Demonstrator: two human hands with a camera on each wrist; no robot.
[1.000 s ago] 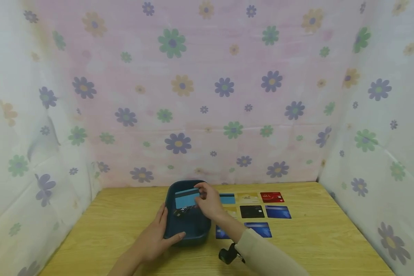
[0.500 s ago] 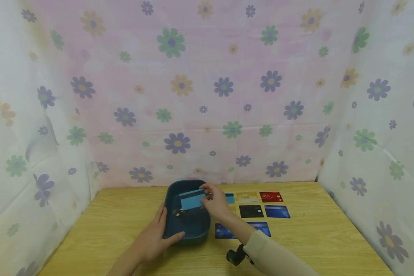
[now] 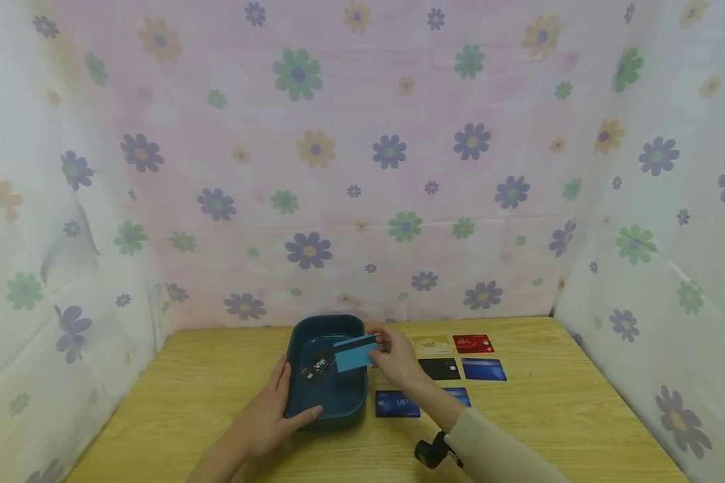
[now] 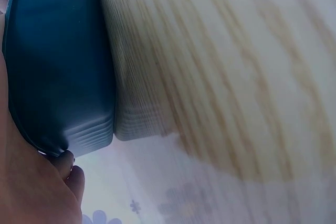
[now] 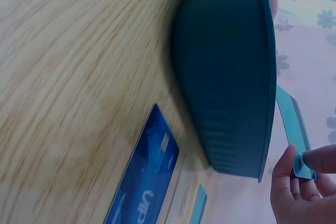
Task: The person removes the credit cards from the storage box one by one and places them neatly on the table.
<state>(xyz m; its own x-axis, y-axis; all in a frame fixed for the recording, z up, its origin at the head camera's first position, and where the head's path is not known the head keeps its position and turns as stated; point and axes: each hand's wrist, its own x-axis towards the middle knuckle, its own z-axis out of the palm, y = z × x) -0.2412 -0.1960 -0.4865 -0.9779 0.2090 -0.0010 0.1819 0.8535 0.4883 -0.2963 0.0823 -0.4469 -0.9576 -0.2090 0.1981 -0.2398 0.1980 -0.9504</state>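
A dark blue plastic bin [image 3: 337, 421] sits on the wooden table. My left hand [image 3: 262, 412] grips its left side, thumb over the near rim and fingers along the outer wall. My right hand [image 3: 394, 355] pinches a light blue card [image 3: 353, 355] with a dark stripe by its right end. That card is held tilted above the bin's right rim, as the right wrist view also shows for the card [image 5: 293, 121]. Inside the bin lies a black VIP card [image 3: 318, 365]. The left wrist view shows the bin's wall [image 4: 60, 66] beside the hand [image 4: 39, 192].
Right of the bin, cards lie in rough rows: a gold card [image 3: 431, 345], a red VIP card [image 3: 474, 343], a black card [image 3: 440, 368], a blue card [image 3: 484, 369] and a blue VIP card [image 3: 397, 403]. My right forearm partly covers another blue card [image 3: 459, 396]. A floral curtain [image 3: 362, 168] surrounds the table.
My right hand has carried the light blue card rightward, from over the bin's middle to its right rim. The black VIP card in the bin is uncovered. My left hand stays on the bin.
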